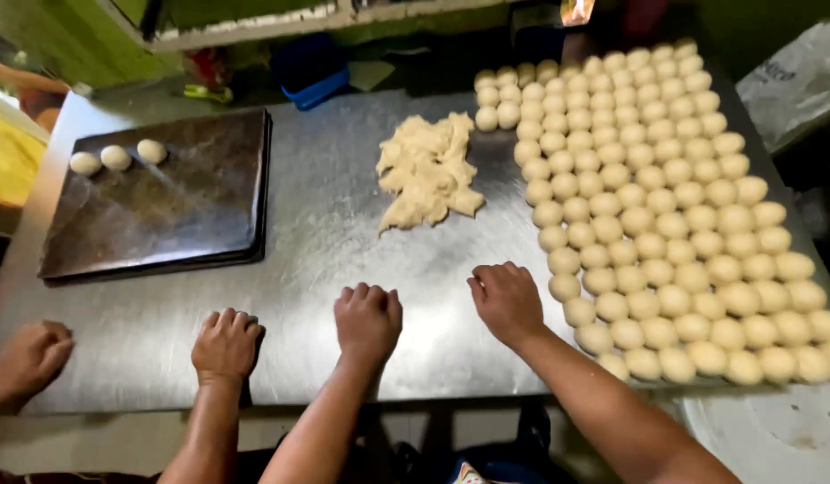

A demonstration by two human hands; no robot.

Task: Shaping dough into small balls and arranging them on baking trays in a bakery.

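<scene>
Nearest the camera, four forearms reach up onto a steel counter (pixel 343 242). The wearer's left hand (pixel 367 320) is curled into a loose fist, knuckles up, pressed flat on the bare metal; whether it covers anything I cannot tell. The wearer's right hand (pixel 506 300) lies beside it, fingers bent under, just touching the near edge of a big field of dough balls (pixel 666 206); what it may be cupping is hidden. These small pale balls sit in close rows over the right part of the counter, running from the near edge to the far one. A ragged lump of dough (pixel 428 170) lies beyond the two hands, just left of the rows. Further left, a co-worker's two hands (pixel 225 345) (pixel 31 357) also rest closed on the metal. Beyond them a dark baking tray (pixel 164 215) holds three balls (pixel 116 157) in its far left corner. A blue tub (pixel 312 67) stands at the back.
</scene>
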